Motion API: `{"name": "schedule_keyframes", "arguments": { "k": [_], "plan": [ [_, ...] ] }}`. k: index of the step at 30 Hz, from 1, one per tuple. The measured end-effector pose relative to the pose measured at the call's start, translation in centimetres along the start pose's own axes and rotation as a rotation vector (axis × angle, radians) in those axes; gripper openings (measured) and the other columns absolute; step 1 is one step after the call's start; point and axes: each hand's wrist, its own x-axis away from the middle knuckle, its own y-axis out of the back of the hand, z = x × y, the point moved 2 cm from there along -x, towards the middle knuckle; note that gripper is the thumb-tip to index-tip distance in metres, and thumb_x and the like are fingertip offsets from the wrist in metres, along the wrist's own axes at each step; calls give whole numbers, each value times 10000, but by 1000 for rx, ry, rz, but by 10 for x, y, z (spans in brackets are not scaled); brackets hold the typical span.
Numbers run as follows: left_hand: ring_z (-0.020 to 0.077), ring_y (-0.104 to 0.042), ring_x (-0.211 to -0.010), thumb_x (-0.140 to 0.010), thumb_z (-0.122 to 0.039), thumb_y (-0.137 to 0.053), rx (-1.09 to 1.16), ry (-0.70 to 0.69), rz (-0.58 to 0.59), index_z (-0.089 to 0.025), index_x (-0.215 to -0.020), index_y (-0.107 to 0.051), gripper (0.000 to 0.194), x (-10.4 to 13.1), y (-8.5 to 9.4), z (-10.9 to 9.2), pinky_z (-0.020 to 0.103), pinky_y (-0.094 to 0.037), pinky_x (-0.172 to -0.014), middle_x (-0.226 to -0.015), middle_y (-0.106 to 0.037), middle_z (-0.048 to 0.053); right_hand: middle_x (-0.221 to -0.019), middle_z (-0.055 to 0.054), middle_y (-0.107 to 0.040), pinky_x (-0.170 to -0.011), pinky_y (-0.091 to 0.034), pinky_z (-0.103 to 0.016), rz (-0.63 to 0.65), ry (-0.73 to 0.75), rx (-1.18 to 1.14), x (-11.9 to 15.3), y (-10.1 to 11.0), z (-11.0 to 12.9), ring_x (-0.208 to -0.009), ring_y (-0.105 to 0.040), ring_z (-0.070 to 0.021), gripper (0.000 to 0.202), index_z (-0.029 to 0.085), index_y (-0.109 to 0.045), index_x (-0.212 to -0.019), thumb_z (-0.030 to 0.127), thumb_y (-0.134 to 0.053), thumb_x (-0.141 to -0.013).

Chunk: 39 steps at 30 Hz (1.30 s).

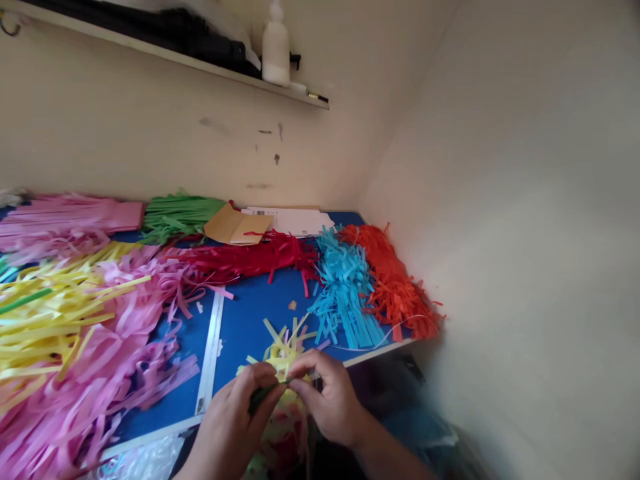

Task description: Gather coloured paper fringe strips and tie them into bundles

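At the front edge of the blue table, my left hand point(240, 407) is closed on a dark green strip point(258, 399), mostly hidden by the fingers. My right hand point(327, 397) pinches beside it, thumb and forefinger meeting the left fingertips at what looks like the strip's end. Behind and below both hands is a bunch of pale yellow fringed paper strips point(284, 348), with some pink among them. Part of the bunch hangs below the table edge, between my wrists.
Pink fringe point(135, 313) and yellow fringe point(45, 320) heap on the left. Red fringe point(250, 259), blue fringe point(345, 287) and orange fringe point(395, 280) lie behind. A brown envelope point(233, 223) rests near the wall. Above hangs a shelf point(200, 63) with a white bottle point(276, 50).
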Motion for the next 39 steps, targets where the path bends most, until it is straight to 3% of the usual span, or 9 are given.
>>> {"name": "schedule_keyframes", "arguments": {
  "k": [3,7,10,13,17,21,23,25,39],
  "plan": [
    [157,-731,-642,-835,-441,-637,123,113,98,-265,-850,-617,178,0,0,4,182,-553,-559,-751,-753,-18,-869,-9,-717,-776,-504,-257,38,4,18,1,1,2,-811,-664,-162,162,229,-696,-938,130,-679,-811],
    [126,-738,-645,-835,-391,-664,186,99,146,-283,-875,-603,130,-1,3,7,135,-545,-573,-759,-766,-58,-916,-14,-742,-816,-511,-274,86,-84,-121,2,-2,-5,-856,-685,-177,257,242,-699,-1018,150,-737,-781],
    [118,-741,-644,-850,-410,-661,163,24,115,-289,-919,-623,145,-1,4,6,115,-540,-568,-767,-776,-64,-887,-16,-743,-766,-522,-260,76,-166,-263,2,-3,-12,-823,-693,-178,203,235,-723,-960,201,-774,-767],
    [106,-726,-601,-847,-482,-656,89,-118,69,-290,-903,-667,200,-2,6,2,108,-534,-558,-716,-763,-66,-780,-16,-715,-711,-500,-235,38,-109,-157,1,-2,-9,-744,-666,-159,40,205,-729,-763,205,-768,-774],
    [86,-710,-614,-917,-412,-580,-14,-252,53,-272,-853,-698,194,-5,9,-1,107,-529,-571,-714,-738,-41,-784,-14,-686,-684,-474,-213,27,-18,-38,0,0,1,-721,-623,-136,66,195,-715,-792,134,-690,-787],
    [139,-731,-859,-889,-329,-626,-137,-386,-31,-248,-960,-687,124,-6,15,-3,235,-554,-889,-915,-761,8,-786,-10,-687,-666,-475,-198,3,-9,-3,0,1,8,-712,-627,-128,108,194,-701,-779,94,-660,-775],
    [119,-723,-829,-891,-252,-617,-151,-469,-56,-255,-962,-676,93,-6,16,-7,289,-471,-1040,-878,-756,-21,-782,-11,-692,-667,-484,-201,-5,14,14,0,1,10,-706,-637,-130,114,194,-701,-780,89,-657,-772],
    [88,-709,-758,-895,-189,-596,-142,-506,-38,-261,-933,-667,108,-5,14,-9,278,-406,-1092,-822,-744,-51,-780,-15,-698,-695,-496,-212,-22,48,33,1,0,11,-726,-651,-139,114,191,-699,-780,85,-658,-768],
    [107,-713,-737,-847,-161,-628,-116,-469,-34,-260,-913,-631,120,-1,4,-9,292,-436,-1053,-816,-750,-47,-769,-24,-703,-694,-514,-200,-80,164,124,7,-1,16,-714,-671,-134,100,187,-687,-774,101,-636,-768]
  ]
}}
